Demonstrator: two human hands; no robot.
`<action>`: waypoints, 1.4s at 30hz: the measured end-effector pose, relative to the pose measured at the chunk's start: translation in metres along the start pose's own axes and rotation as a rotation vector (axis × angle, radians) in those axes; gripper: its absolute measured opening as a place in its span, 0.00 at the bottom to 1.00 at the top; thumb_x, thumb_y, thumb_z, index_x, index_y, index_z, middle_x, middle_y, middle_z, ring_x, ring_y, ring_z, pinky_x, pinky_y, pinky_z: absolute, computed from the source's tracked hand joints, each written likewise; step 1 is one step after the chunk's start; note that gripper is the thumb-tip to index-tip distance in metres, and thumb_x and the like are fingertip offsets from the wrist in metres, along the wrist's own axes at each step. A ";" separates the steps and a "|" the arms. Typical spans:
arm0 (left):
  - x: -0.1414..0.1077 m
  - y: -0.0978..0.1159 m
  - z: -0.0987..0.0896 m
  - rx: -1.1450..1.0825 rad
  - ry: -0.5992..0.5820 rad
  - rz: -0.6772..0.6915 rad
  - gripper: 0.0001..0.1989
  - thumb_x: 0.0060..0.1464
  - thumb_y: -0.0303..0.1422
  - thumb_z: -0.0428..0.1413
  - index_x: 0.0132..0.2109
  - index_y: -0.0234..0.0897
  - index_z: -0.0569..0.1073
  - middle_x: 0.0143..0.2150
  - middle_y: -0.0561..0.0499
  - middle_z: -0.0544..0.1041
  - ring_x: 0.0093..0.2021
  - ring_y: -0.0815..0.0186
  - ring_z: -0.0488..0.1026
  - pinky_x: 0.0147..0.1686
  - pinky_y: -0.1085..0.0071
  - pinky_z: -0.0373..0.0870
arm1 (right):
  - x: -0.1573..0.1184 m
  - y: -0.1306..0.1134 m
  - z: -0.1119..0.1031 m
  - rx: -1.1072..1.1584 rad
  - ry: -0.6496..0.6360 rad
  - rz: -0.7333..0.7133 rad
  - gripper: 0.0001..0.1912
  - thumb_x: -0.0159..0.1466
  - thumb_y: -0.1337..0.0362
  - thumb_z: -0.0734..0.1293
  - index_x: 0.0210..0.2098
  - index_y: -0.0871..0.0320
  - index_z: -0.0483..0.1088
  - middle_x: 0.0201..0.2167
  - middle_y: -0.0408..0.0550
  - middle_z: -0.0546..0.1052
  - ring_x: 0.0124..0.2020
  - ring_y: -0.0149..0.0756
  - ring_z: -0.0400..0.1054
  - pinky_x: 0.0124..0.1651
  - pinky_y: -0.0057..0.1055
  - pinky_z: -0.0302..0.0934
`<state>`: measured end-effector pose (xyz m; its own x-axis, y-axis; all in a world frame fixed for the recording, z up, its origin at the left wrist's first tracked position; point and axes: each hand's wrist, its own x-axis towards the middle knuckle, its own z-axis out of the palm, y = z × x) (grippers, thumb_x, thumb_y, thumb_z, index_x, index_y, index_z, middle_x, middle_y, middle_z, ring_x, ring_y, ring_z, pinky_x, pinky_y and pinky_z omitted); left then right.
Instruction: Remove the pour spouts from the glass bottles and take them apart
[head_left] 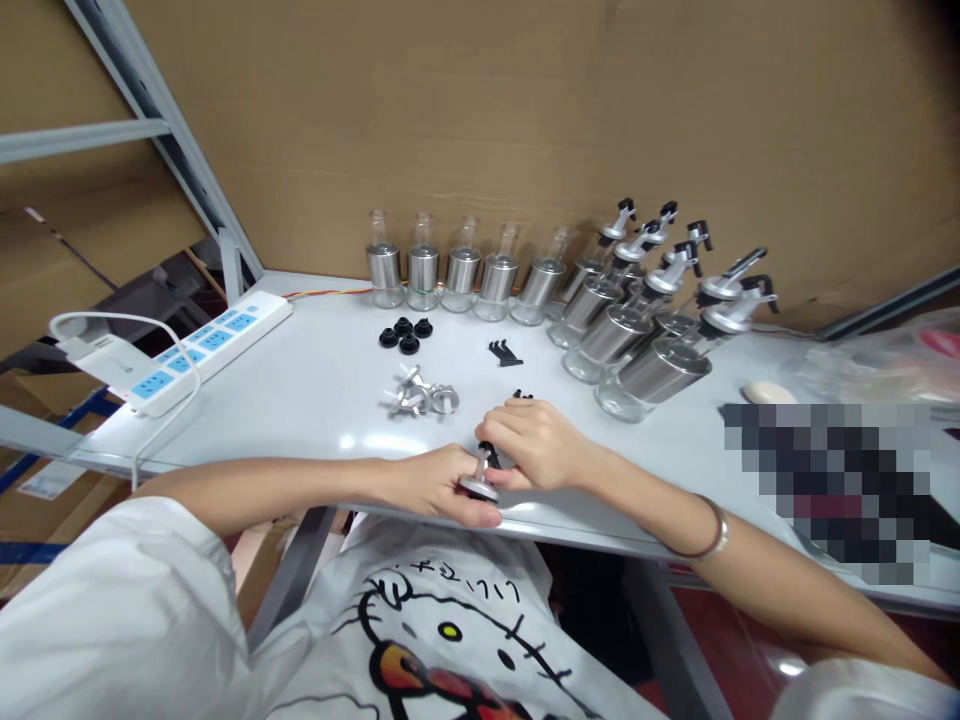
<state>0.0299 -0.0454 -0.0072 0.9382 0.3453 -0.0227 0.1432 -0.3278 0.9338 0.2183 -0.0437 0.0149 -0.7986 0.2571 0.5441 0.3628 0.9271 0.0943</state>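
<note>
My left hand [442, 484] is closed around a silver-and-black pourer top [478, 486] at the table's front edge. My right hand [538, 447] meets it from the other side, its fingers closed on the black upper part of the same pourer top. Just beyond the hands lie loose silver pourer parts [420, 393] in a small pile. Several black rubber stoppers [406, 334] stand grouped behind those. A few thin black levers [505, 353] rest near the middle, and more small black pieces [523, 395] peek out behind my right hand.
Several open glass bottles with steel sleeves [424, 265] line the back. To the right stand bottles fitted with pourers [664, 372]. A white power strip [214, 350] with a cable lies at left. Plastic bags [885, 375] and a pixelated dark object [832, 490] occupy the right side.
</note>
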 end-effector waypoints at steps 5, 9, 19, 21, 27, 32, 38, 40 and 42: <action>0.000 0.004 0.003 -0.011 -0.021 0.002 0.15 0.52 0.41 0.51 0.26 0.37 0.58 0.21 0.59 0.55 0.22 0.74 0.51 0.22 0.74 0.51 | -0.003 -0.004 0.003 -0.083 0.046 -0.044 0.24 0.71 0.61 0.48 0.22 0.58 0.61 0.16 0.42 0.62 0.18 0.30 0.51 0.26 0.28 0.48; 0.001 0.005 0.003 -0.010 0.013 0.030 0.14 0.52 0.42 0.50 0.27 0.36 0.58 0.21 0.59 0.56 0.23 0.74 0.52 0.23 0.75 0.52 | -0.003 -0.004 0.004 -0.033 -0.015 0.005 0.25 0.71 0.61 0.46 0.23 0.58 0.62 0.17 0.42 0.63 0.18 0.30 0.51 0.26 0.28 0.49; -0.001 -0.001 0.006 0.072 0.025 0.178 0.16 0.48 0.39 0.60 0.29 0.38 0.59 0.25 0.57 0.63 0.26 0.71 0.58 0.28 0.73 0.57 | -0.006 0.009 -0.013 0.369 0.197 0.662 0.27 0.71 0.53 0.42 0.24 0.56 0.59 0.14 0.39 0.60 0.15 0.27 0.53 0.22 0.26 0.50; -0.001 0.002 0.005 0.046 0.030 0.135 0.15 0.49 0.38 0.59 0.30 0.38 0.59 0.24 0.58 0.62 0.25 0.72 0.57 0.28 0.74 0.57 | -0.008 0.024 -0.022 0.324 0.237 0.759 0.25 0.70 0.49 0.47 0.25 0.56 0.59 0.16 0.39 0.62 0.16 0.28 0.55 0.24 0.27 0.51; 0.000 0.007 0.001 -0.314 0.100 -0.034 0.11 0.56 0.39 0.51 0.35 0.38 0.58 0.24 0.59 0.63 0.24 0.73 0.61 0.29 0.72 0.59 | -0.022 0.066 -0.015 0.197 0.037 0.904 0.14 0.65 0.58 0.58 0.25 0.57 0.63 0.18 0.42 0.67 0.22 0.30 0.59 0.28 0.27 0.53; 0.003 0.008 0.000 -0.574 0.199 -0.095 0.14 0.54 0.33 0.55 0.41 0.38 0.56 0.32 0.57 0.68 0.25 0.74 0.69 0.32 0.69 0.63 | -0.039 0.082 -0.003 0.150 -0.090 0.912 0.06 0.59 0.65 0.64 0.29 0.59 0.71 0.25 0.46 0.74 0.26 0.33 0.65 0.32 0.29 0.57; 0.004 0.010 -0.002 -0.619 0.190 -0.130 0.15 0.54 0.34 0.56 0.43 0.36 0.58 0.30 0.56 0.70 0.24 0.73 0.69 0.31 0.68 0.64 | -0.046 0.085 0.002 0.081 -0.115 0.876 0.07 0.57 0.67 0.66 0.33 0.59 0.77 0.32 0.50 0.74 0.27 0.34 0.65 0.37 0.32 0.61; 0.004 0.011 -0.002 -0.604 0.204 -0.136 0.15 0.53 0.33 0.57 0.43 0.36 0.58 0.30 0.57 0.70 0.24 0.73 0.70 0.31 0.68 0.64 | -0.048 0.085 0.003 0.053 -0.096 0.844 0.07 0.57 0.68 0.66 0.34 0.59 0.76 0.32 0.49 0.74 0.29 0.34 0.66 0.37 0.32 0.62; 0.003 0.012 -0.001 -0.582 0.219 -0.133 0.16 0.54 0.32 0.56 0.44 0.37 0.57 0.31 0.57 0.70 0.25 0.73 0.71 0.32 0.69 0.64 | -0.049 0.085 0.004 0.044 -0.084 0.805 0.07 0.57 0.69 0.65 0.33 0.59 0.75 0.31 0.48 0.73 0.29 0.34 0.67 0.36 0.31 0.62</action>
<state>0.0342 -0.0475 0.0047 0.8292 0.5422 -0.1361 0.0016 0.2412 0.9705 0.2864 0.0238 -0.0073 -0.3346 0.8680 0.3668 0.8239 0.4584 -0.3333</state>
